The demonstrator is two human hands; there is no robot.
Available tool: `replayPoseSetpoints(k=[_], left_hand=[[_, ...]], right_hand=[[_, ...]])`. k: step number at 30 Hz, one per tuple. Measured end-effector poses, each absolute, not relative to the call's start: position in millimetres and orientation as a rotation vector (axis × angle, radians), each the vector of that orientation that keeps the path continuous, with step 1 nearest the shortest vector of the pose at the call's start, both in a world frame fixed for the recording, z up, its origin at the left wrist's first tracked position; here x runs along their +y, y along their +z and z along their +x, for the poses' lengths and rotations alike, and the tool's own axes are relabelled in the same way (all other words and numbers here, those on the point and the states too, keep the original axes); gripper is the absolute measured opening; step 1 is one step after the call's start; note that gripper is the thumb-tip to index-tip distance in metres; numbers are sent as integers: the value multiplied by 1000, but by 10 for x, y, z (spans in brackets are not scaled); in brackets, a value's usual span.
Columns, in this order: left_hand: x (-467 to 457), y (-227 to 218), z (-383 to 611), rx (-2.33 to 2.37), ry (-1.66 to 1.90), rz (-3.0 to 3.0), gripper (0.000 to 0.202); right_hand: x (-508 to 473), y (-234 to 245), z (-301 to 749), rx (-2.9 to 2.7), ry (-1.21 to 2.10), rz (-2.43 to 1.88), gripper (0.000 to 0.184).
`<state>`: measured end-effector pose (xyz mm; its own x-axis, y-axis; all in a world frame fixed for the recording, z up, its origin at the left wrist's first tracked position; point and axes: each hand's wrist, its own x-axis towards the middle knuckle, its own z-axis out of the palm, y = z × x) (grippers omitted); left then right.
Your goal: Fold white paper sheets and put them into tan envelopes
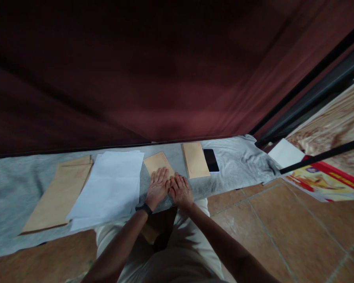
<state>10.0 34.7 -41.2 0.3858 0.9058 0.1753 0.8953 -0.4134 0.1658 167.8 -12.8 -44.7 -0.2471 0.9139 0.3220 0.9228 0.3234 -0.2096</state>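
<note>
A small brown envelope (159,160) lies flat in front of me on the grey cloth. Across its near part rests my left hand (157,185), fingers stretched out, palm down. My right hand (180,190) lies beside it with fingers extended over the envelope's near right corner; the thumbs almost meet. Both hands hide the envelope's lower half. Just right of it sits a stack of small brown envelopes (195,159). White paper sheets (109,184) lie to the left, and large brown envelopes (57,190) are farther left.
A dark phone (211,160) touches the envelope stack's right side. The grey cloth (236,157) covers a narrow bench against a dark red curtain (165,98). At right stand black poles (312,78), with a white sheet (286,152) and a red-yellow printed board (327,179) by the tiled floor.
</note>
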Motion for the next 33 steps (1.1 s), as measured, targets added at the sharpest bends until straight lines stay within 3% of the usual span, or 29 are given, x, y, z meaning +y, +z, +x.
replayPoseSetpoints(k=[18,27,33], left_hand=[[-271,-335,-21,1661,296,2598,57],[-375,-452,-131,1806,470,2483,53],[-429,-436,-114,1849,410,2487,51]], right_hand=[[-131,-468,1698,-2207,-23,-1627,51],[-114,-523,1710,-1894,98,-1769,49],[41,-485,1771,-1842,182,-1743,39]])
